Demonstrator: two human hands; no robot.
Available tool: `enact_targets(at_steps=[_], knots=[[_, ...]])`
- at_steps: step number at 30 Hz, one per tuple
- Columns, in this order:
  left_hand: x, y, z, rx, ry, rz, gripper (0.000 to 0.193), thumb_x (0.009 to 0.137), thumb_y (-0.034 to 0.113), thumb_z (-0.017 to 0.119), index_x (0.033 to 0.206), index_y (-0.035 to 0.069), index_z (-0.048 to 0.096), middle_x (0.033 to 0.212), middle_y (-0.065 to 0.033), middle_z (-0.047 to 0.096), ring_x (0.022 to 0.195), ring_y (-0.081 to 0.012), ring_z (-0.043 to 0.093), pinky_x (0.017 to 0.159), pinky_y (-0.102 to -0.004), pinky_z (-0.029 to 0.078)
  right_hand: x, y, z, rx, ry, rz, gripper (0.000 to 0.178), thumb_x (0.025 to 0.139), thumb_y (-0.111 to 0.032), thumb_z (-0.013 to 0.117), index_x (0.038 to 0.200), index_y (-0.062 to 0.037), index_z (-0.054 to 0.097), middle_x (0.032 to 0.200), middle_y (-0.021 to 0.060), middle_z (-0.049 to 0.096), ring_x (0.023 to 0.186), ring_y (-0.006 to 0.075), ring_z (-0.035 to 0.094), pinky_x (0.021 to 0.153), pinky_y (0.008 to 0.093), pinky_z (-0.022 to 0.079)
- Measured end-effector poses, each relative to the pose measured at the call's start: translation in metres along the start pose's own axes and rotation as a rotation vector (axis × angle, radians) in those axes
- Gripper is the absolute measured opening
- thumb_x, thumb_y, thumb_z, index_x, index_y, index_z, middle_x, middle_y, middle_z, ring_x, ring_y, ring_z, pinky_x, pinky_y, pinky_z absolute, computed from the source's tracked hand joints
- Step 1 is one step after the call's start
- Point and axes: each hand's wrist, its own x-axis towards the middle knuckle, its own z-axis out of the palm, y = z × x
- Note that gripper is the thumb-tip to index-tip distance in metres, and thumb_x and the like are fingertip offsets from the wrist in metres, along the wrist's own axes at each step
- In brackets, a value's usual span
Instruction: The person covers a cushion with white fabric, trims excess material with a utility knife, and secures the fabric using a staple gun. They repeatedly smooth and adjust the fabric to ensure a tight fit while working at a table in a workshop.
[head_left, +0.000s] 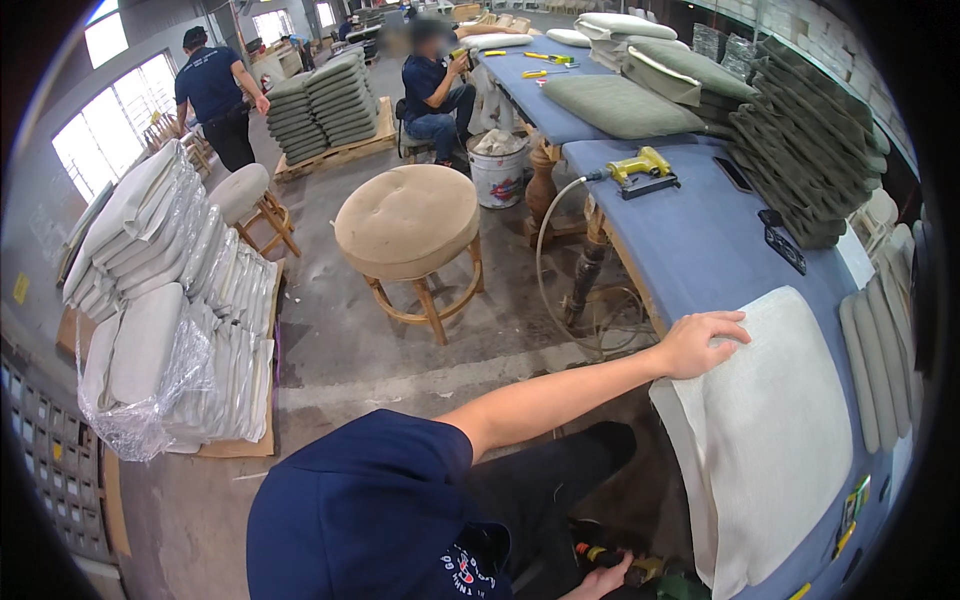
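Observation:
A pale off-white seat cushion (775,430) lies at the near edge of the blue-topped table, with loose fabric hanging down its near side. My left hand (705,340) rests on the cushion's far corner, its fingers laid over the fabric and slightly bent. Low by my knee, my right hand (605,580) is closed around a handheld tool (592,553) with black and yellow-orange parts. Most of that tool is hidden, so its exact kind does not show. A yellow and black pneumatic staple gun (642,174) with a hose lies farther along the table.
Dark green cushions (800,150) are piled along the table's (690,235) far side, near two phones (785,248). A round padded stool (408,225) stands on the floor. Plastic-wrapped cushions (165,330) are stacked at left. Two people (435,90) (215,95) are farther back.

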Motion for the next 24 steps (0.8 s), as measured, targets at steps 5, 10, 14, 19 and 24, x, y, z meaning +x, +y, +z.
enact_targets(at_steps=[5, 10, 14, 19, 24], knots=[[0.0, -0.003, 0.003, -0.038, 0.047, 0.023, 0.031, 0.093, 0.021, 0.064, 0.119, 0.013, 0.079, 0.153, -0.0208, 0.06, 0.139, -0.039, 0.059, 0.115, -0.0462, 0.047, 0.011, 0.006, -0.004, 0.009, 0.002, 0.059, 0.06, 0.098, -0.047, 0.072, 0.126, 0.0069, 0.071, 0.122, 0.0185, 0.07, 0.107, 0.0326, 0.061, 0.097, 0.0485, 0.051], [-0.003, -0.004, 0.001, -0.043, 0.051, 0.005, 0.03, 0.094, 0.019, 0.064, 0.119, 0.012, 0.078, 0.153, -0.0207, 0.06, 0.139, -0.0386, 0.059, 0.115, -0.0462, 0.047, 0.0, 0.002, -0.003, 0.003, -0.059, -0.001, 0.058, 0.099, -0.046, 0.072, 0.127, 0.0049, 0.071, 0.123, 0.017, 0.069, 0.106, 0.031, 0.061, 0.096, 0.047, 0.051], [-0.001, -0.006, 0.0, -0.023, 0.036, 0.031, 0.03, 0.095, 0.02, 0.065, 0.121, 0.013, 0.077, 0.153, -0.02, 0.06, 0.142, -0.038, 0.056, 0.115, -0.046, 0.047, 0.003, 0.001, -0.003, 0.077, -0.033, 0.079, 0.057, 0.097, -0.046, 0.075, 0.129, 0.0019, 0.071, 0.124, 0.017, 0.069, 0.108, 0.0295, 0.061, 0.097, 0.0458, 0.05], [0.002, -0.01, 0.005, 0.004, 0.008, 0.031, 0.032, 0.097, 0.02, 0.064, 0.126, 0.012, 0.076, 0.155, -0.019, 0.059, 0.145, -0.0367, 0.054, 0.118, -0.0451, 0.044, -0.006, -0.004, 0.005, 0.278, -0.084, -0.118, 0.05, 0.095, -0.013, 0.073, 0.141, -0.0015, 0.058, 0.108, 0.0084, 0.063, 0.098, 0.0217, 0.061, 0.094, 0.0401, 0.051], [0.001, -0.005, -0.004, -0.022, -0.02, 0.013, 0.032, 0.099, 0.019, 0.063, 0.128, 0.012, 0.076, 0.157, -0.0186, 0.057, 0.146, -0.0351, 0.054, 0.119, -0.0432, 0.044, 0.007, 0.005, 0.006, 0.296, -0.152, -0.147, 0.059, 0.096, -0.005, 0.07, 0.151, -0.0023, 0.051, 0.125, 0.0084, 0.064, 0.102, 0.0209, 0.061, 0.095, 0.0377, 0.052]])
